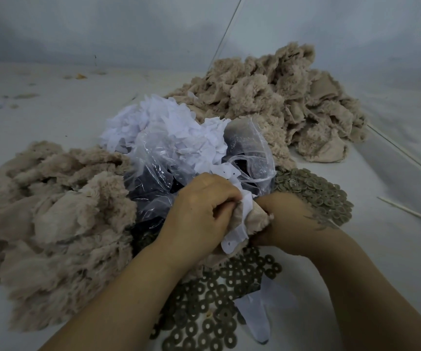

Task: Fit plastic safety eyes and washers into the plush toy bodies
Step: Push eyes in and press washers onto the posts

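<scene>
Two heaps of beige plush toy bodies take up most of the pale table (52, 117): the left heap (52, 224) lies near, beside the left forearm, and the far heap (280, 97) sits at the right, toward the wall. Between them lies a mound of white fabric pieces (164, 127), partly inside a crumpled clear plastic bag (153, 178) that spills toward the hands; dark contents show through the film, too dim to identify. Round washers lie in two spreads: one pile (315, 193) just right of the right hand, the other (217, 300) scattered near, under and between the forearms, with a loose white scrap (255, 317) lying on it. Thin pale sticks (407, 214) rest on the table at the right edge.

At centre both hands work one plush piece (250, 219), beige with a white backing layer. The left hand (199, 211) curls its fingers over the piece's left edge and pinches it. The right hand (285, 221) grips the fluffy right edge, its fingertips hidden behind the fabric. No safety eye can be made out.
</scene>
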`<control>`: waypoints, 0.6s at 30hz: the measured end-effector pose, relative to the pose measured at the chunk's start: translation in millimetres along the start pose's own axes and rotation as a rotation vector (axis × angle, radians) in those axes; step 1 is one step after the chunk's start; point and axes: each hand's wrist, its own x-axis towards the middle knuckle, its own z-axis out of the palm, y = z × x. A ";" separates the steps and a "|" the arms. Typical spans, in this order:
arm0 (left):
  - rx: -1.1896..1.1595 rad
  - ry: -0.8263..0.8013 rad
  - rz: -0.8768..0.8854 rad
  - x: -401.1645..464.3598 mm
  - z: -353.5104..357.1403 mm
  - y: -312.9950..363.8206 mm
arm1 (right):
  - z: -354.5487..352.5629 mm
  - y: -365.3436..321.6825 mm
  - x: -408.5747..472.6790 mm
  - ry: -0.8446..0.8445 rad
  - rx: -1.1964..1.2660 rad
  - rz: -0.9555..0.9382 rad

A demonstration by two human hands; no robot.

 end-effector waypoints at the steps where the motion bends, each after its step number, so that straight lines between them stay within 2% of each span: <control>1: -0.001 0.001 0.011 0.1 0.1 -0.3 | 0.8 -0.8 1.2 0.006 -0.024 -0.009; 4: -0.007 0.001 0.038 0.0 0.1 -0.5 | 0.0 0.7 2.4 -0.029 -0.077 -0.008; 6: -0.009 -0.006 0.052 0.1 -0.4 -0.6 | -6.8 6.9 2.7 0.016 -0.015 0.109; 7: -0.011 -0.009 0.058 0.0 -0.6 -0.6 | -10.1 9.9 2.4 0.124 0.086 0.195; 8: -0.014 -0.013 0.062 0.0 -0.6 -0.4 | -11.9 11.8 2.0 0.317 0.195 0.239; 10: -0.021 -0.020 0.071 -0.1 -0.7 0.3 | -13.5 8.4 -0.6 0.695 0.445 0.166; 11: -0.025 -0.023 0.077 -0.1 -0.7 0.9 | -13.8 2.8 -2.5 0.765 0.592 0.091; 13: -0.025 -0.031 0.092 0.2 -0.9 1.9 | -9.7 -11.9 -4.3 0.737 0.755 -0.052; 18: -0.041 -0.024 0.088 0.6 -0.7 1.3 | 2.2 -18.4 2.0 0.670 0.650 -0.155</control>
